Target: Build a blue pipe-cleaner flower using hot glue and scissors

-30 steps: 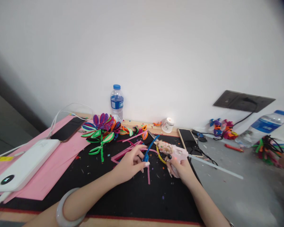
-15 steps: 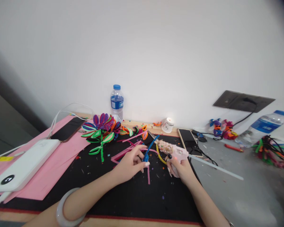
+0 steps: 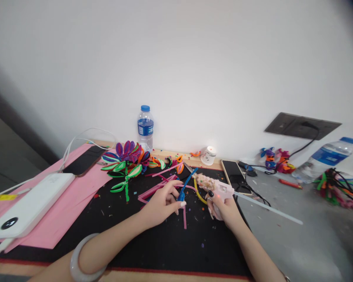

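Between the thumb and fingers of my left hand [image 3: 164, 200] is a blue pipe cleaner [image 3: 188, 182], its free end slanting up to the right. My right hand [image 3: 222, 209] is wrapped round the handle of a pale pink hot glue gun [image 3: 225, 190]. A clear glue stick [image 3: 269, 207] sticks out of its back, and its crusted nozzle [image 3: 204, 181] points left, close to the blue pipe cleaner but apart from it. Pink pipe cleaners [image 3: 153, 190] lie under and behind my left hand. A yellow strip [image 3: 199, 194] curves below the nozzle.
A pipe-cleaner flower [image 3: 126, 168] lies on the black mat [image 3: 153, 250] at left, before a water bottle [image 3: 145, 127]. A power bank [image 3: 32, 203] rests on pink sheets [image 3: 88, 188]. Behind the glue gun are a paper cup [image 3: 208, 156], a phone [image 3: 235, 176] and black cables [image 3: 255, 192].
Hardly anything differs. Both hands, the blue pipe cleaner and the glue gun keep their places; at the far right edge, a blurred hand has shifted slightly.
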A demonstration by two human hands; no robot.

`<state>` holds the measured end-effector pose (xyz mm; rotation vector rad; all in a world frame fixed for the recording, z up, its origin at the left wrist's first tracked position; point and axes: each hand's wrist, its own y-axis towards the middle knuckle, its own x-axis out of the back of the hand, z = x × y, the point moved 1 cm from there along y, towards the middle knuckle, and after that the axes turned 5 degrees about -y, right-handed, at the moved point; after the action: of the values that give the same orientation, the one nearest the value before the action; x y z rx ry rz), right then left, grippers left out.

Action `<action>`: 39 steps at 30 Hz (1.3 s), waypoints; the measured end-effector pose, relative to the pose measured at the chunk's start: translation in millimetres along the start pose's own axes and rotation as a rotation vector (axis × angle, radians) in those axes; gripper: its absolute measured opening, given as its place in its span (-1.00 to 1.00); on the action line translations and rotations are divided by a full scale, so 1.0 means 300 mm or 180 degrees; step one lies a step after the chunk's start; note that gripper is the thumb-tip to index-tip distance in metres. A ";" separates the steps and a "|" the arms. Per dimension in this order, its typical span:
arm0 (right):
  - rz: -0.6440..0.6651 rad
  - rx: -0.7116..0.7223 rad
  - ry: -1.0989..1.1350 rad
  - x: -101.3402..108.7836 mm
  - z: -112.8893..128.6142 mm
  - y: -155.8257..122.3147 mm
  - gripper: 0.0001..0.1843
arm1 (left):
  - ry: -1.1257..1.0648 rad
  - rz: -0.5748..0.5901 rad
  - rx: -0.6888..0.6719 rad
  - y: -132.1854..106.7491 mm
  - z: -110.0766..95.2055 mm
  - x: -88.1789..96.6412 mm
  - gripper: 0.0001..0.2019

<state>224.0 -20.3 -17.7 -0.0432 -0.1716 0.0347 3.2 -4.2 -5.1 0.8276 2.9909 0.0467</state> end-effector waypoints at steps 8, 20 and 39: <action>-0.0037 0.0089 -0.0149 0.002 0.000 -0.004 -0.71 | -0.0009 0.0016 -0.0025 0.000 0.000 -0.001 -0.55; -0.0036 0.0112 -0.0253 0.000 0.010 -0.006 -0.72 | 0.0172 0.0034 -0.0064 -0.001 -0.003 0.000 -0.56; -0.0041 0.0080 -0.0368 0.007 0.007 -0.002 -0.70 | 0.0764 0.0081 -0.0269 -0.004 -0.008 0.003 -0.56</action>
<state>225.8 -20.6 -15.3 -0.0151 -0.2871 0.0263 1.8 -4.9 -2.7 0.9115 3.1716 0.2914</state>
